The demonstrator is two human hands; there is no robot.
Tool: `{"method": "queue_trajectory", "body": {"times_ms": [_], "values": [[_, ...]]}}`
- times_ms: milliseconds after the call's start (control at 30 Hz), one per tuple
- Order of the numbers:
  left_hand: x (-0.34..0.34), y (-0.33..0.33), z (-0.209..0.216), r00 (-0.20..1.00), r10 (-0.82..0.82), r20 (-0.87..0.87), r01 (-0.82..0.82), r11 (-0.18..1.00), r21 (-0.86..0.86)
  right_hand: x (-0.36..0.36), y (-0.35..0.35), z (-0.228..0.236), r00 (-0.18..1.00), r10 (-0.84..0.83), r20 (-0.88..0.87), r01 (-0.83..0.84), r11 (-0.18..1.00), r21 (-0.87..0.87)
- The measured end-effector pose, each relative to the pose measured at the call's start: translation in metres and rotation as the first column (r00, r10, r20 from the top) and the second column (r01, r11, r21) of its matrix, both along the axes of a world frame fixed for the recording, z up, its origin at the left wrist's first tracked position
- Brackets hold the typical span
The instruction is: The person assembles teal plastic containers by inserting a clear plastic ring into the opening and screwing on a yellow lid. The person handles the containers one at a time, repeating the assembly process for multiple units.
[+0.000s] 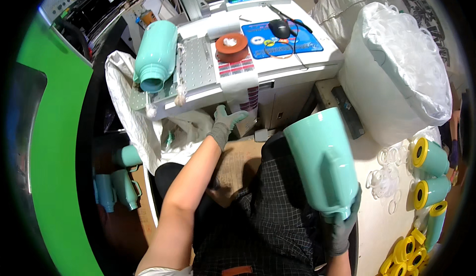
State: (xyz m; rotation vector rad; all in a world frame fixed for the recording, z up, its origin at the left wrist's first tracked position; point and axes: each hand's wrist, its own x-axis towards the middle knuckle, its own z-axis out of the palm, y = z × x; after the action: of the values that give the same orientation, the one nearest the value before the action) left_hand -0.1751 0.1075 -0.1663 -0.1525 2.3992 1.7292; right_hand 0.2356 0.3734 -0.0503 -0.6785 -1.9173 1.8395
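Observation:
My right hand (344, 229), in a grey glove, is closed round the narrow neck end of a glossy turquoise jug-shaped plastic shell (317, 162). The shell tilts over my right thigh, its wide end up and its moulded handle towards me. My left hand (228, 121), gloved too, reaches below the table edge with thumb and fingers apart. Its fingertips overlap the hanging label strip (252, 100); whether they touch it I cannot tell. A second turquoise shell (156, 53) lies on the perforated metal plate (196, 60), its open neck facing me.
On the white worktable (292, 67) are an orange-brown tape roll (232, 48), a blue mat (263, 28) and a black mouse (279, 28). A white sack of clear rings (391, 77) stands right, near yellow-capped turquoise pieces (431, 191). More turquoise jugs (124, 189) lie low left, beside an open white sack (126, 97).

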Motion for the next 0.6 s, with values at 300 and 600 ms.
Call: {"method": "queue_trajectory", "body": {"times_ms": [300, 600], "values": [[0.086, 0.050, 0.062, 0.931, 0.024, -0.364, 0.044, 0.983, 0.177, 0.016, -0.021, -0.037, 0.998, -0.012, 0.057, -0.003, 0.966, 0.258], [0.093, 0.041, 0.094, 0.846, 0.020, -0.533, 0.029, 0.996, 0.084, 0.008, -0.037, -0.030, 1.000, -0.016, -0.012, 0.019, 0.974, 0.226]]}}
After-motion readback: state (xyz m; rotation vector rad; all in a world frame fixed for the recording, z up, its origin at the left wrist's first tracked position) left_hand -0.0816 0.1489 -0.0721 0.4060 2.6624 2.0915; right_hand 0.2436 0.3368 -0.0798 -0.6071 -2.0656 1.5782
